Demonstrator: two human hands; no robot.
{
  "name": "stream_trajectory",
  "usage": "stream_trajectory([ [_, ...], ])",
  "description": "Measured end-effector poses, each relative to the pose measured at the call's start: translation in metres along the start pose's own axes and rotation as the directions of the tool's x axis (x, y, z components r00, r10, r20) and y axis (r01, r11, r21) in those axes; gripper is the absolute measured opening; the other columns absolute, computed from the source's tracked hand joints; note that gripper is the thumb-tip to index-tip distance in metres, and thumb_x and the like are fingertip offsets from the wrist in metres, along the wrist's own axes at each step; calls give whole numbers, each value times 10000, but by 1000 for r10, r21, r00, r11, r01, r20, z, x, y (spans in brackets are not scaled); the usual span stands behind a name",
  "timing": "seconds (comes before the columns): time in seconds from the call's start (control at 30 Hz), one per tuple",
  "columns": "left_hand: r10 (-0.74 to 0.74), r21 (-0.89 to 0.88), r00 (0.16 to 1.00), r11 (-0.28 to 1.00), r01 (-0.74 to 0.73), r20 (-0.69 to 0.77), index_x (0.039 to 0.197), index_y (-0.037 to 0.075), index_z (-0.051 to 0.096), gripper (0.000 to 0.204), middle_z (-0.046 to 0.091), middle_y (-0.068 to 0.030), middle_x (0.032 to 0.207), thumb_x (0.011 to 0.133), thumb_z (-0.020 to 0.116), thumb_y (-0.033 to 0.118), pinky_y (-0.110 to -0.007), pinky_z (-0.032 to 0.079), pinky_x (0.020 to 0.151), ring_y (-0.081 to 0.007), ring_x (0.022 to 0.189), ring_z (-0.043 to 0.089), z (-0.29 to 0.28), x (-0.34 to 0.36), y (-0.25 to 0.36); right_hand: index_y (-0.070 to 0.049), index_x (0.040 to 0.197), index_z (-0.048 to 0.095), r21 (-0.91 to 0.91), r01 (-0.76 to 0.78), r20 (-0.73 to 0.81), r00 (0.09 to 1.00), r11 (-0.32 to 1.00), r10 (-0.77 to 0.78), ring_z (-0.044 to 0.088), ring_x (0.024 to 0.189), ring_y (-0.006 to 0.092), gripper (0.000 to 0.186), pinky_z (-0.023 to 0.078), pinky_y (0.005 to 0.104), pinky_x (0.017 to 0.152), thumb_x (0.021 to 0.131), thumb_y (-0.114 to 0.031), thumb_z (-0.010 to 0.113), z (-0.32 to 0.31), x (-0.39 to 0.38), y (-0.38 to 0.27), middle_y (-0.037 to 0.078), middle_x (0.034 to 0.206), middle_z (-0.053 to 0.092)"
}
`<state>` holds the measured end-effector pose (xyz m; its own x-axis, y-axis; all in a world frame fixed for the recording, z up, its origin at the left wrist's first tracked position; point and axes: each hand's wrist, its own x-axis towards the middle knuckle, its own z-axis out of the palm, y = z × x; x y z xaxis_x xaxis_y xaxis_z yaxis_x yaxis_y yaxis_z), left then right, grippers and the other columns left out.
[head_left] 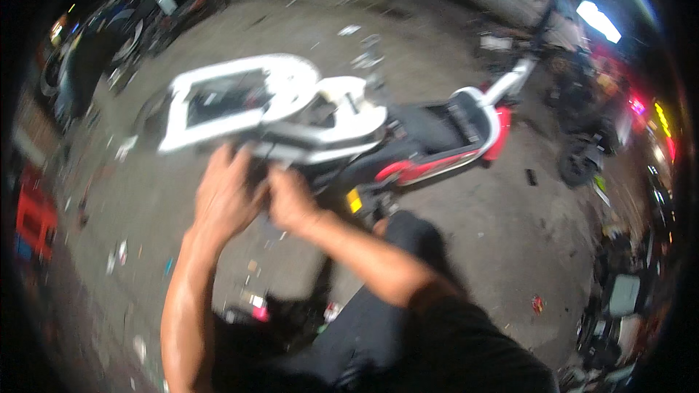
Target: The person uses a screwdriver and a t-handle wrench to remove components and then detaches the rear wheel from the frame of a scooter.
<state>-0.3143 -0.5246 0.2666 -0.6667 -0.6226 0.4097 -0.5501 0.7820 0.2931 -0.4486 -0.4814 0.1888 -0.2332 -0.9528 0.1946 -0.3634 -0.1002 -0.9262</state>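
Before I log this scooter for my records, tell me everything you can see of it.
The scooter stands, seemingly upright, on grey ground, front end toward the picture's upper right. It has an open white rear frame, a black footboard and a plastic-looking red side panel. The left hand and right hand are at its near side; blur hides exact contact.

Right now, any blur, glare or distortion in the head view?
Head view, centre: bare left hand, bare right hand and white loop-shaped frame look blurred; head view, upper right: white rectangular light is blown out; head view, rim: fisheye bending, black corners.
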Motion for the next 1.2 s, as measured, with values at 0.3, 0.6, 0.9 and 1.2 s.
stream_trajectory([
  [0.3,-68,163,991,983,86,-113,929,67,596,310,620,-155,869,781,737,300,-439,535,660,-326,811,663,1,6,-6,-2,1032,592,14,77,5,997,997,-77,657,973,326,293,501,408,850,779,-85,715,-1,6,-14,186,987,679],
  [0.6,-83,-85,997,993,83,-3,1010,60,609,332,612,-190,1020,786,729,274,-453,512,787,-337,978,627,-15,1,-21,0,1224,551,-106,249,-11,968,963,-251,625,1051,289,418,475,364,912,837,-108,665,16,13,0,179,1102,653],
  [0.9,64,-142,992,987,-79,-107,1207,65,582,436,614,-161,1000,795,708,135,-443,506,809,-373,956,620,-6,-5,-21,12,1190,556,-15,242,101,966,970,-239,664,990,341,434,514,389,854,796,-115,688,7,20,-6,202,1025,675],
  [1.2,53,-18,983,998,-57,-174,1182,85,604,414,614,-146,1013,794,713,177,-442,511,799,-376,916,623,-3,-3,-15,22,1231,517,-19,170,-20,985,985,-170,640,1076,332,539,487,373,933,761,-104,747,10,19,-9,222,1132,649],
])
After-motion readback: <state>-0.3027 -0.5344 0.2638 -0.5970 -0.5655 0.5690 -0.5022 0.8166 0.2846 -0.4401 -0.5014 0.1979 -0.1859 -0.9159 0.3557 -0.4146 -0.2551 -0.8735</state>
